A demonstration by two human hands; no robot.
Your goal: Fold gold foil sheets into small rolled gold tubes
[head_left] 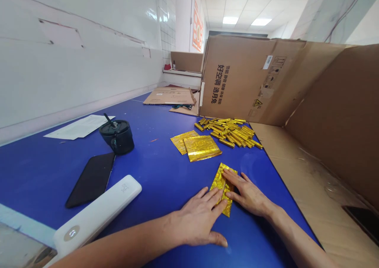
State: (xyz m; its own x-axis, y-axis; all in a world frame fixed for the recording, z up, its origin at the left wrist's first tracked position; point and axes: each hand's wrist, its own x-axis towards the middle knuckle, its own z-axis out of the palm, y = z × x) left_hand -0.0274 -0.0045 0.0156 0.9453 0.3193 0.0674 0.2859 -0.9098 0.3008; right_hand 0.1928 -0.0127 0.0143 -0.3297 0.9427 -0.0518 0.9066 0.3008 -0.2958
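The open, flat left hand (198, 217) and right hand (247, 193) lie on either side of a gold foil sheet (222, 189), its long axis pointing away from the person. Right fingers overlap it; left fingertips touch its edge, neither gripping. Beyond lie a foil stack (201, 148) and folded foil sticks (229, 133).

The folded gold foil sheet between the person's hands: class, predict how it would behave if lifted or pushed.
The folded gold foil sheet is probably light and fairly floppy, as it lies thin under the left hand and right hand. Its visible creases suggest it may hold folds. Its glossy surface might slide easily on the smooth blue table.
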